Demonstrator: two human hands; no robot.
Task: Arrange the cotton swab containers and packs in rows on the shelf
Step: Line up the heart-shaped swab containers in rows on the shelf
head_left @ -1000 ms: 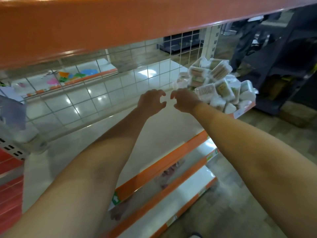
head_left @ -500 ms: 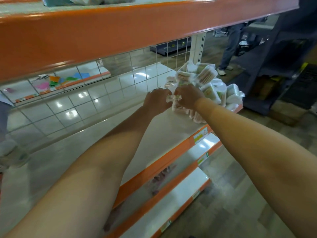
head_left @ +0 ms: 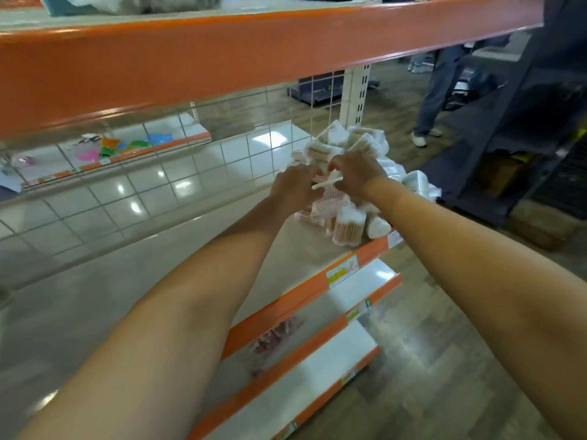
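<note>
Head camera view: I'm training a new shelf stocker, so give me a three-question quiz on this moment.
1. True or false: the heap of clear plastic cotton swab packs lies at the right end of the pale shelf board.
2. Which hands touch the heap? A) left only B) right only C) both
3. Fill in: the shelf's front edge strip is coloured ____.

Key: 1 true. 2 C: the left hand and right hand both reach into it. 3 orange.
</note>
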